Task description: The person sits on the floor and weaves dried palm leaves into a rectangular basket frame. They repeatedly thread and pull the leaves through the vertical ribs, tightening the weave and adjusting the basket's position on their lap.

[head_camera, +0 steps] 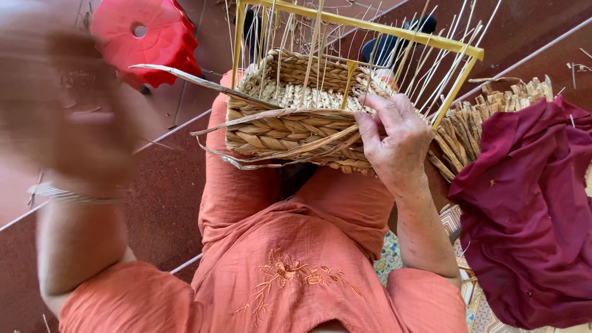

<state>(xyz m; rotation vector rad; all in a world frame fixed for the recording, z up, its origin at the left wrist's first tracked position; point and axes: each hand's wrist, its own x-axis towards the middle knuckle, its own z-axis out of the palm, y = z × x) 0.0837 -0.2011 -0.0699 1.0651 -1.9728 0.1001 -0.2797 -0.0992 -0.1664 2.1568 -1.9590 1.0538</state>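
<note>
A half-woven basket (296, 120) sits on the person's lap, its braided straw wall partly built up inside a yellow frame (370, 28) with thin upright stakes (431, 61) rising all round. To the person's right lies a heap of dark red cloth (530, 216) over a bundle of dried straw (493, 108); a red plastic stool (148, 37) stands on the brown floor (160, 203) beyond. The right hand (398, 142) presses against the basket's near wall, fingers together and curled over the rim, pinning the weave down. The left hand (68, 117) is raised and blurred — I cannot tell its grip — though a long flat strand (203, 83) runs from the basket towards it. This looks like weaving a side row; next, I'd judge, that strand needs threading between the stakes and pulling snug.
</note>
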